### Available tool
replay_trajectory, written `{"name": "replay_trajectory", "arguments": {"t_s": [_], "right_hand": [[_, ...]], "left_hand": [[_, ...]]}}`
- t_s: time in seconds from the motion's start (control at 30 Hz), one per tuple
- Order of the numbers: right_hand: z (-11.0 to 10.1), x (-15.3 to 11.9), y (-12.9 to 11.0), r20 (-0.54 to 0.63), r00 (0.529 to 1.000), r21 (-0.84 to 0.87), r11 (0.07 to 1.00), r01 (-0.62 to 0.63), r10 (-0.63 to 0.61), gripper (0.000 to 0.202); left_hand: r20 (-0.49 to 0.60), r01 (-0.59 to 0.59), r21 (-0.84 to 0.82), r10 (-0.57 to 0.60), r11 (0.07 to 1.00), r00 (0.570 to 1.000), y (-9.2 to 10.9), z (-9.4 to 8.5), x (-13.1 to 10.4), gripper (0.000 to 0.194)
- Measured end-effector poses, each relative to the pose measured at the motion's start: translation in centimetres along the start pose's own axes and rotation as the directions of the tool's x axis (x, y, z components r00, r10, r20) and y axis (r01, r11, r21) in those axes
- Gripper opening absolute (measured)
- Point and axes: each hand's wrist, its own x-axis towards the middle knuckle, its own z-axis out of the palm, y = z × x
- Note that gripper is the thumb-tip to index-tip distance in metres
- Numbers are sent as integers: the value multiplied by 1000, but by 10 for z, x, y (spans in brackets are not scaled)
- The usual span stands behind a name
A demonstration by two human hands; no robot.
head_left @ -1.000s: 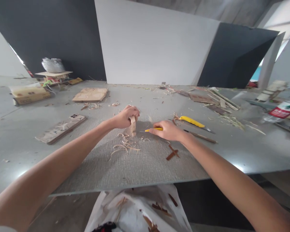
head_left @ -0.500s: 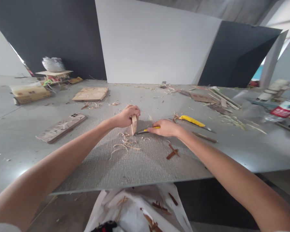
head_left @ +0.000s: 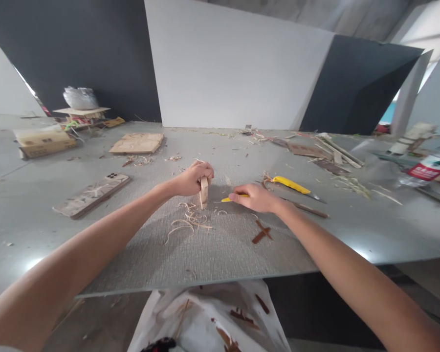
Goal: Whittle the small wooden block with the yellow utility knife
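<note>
A small pale wood piece (head_left: 204, 193) stands on edge on the grey textured mat (head_left: 150, 259), with my left hand (head_left: 195, 178) closed round its upper end. To its right, my right hand (head_left: 254, 197) grips a yellow-handled knife (head_left: 230, 199). The thin blade points left at the wood, with a small gap between them. Curled wood shavings (head_left: 192, 220) lie just below the wood piece. Two crossed brown strips (head_left: 261, 232) rest on the mat below my right hand.
Right of my hands lie a second yellow-handled knife (head_left: 291, 184) and a brown stick (head_left: 308, 209). A patterned phone (head_left: 92, 195) and wooden board (head_left: 137, 143) are at left. Wood scraps (head_left: 339, 151) and a bottle (head_left: 427, 167) stand farther right. A white cloth (head_left: 205, 318) hangs below the table edge.
My right hand and its knife have moved slightly right and down, away from the wood piece. The wood in my left hand has turned slightly and sits more upright.
</note>
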Motion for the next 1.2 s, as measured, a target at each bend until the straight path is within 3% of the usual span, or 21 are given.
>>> {"name": "replay_trajectory", "arguments": {"t_s": [0.23, 0.77, 0.97, 1.2], "right_hand": [[6, 0, -3, -76, 995, -46, 997, -64, 61, 54], [3, 12, -12, 40, 989, -119, 984, -136, 141, 56], [5, 18, -6, 89, 992, -99, 992, -82, 91, 54], [-2, 1, 3, 112, 994, 55, 998, 9, -15, 48]], "left_hand": [[13, 6, 18, -6, 1000, 1000, -4, 2, -1, 20], [-25, -10, 46, 11, 999, 1000, -7, 4, 2, 15], [-3, 15, 21, -15, 1000, 1000, -13, 6, 2, 17], [4, 14, 5, -14, 1000, 1000, -7, 4, 2, 19]]}}
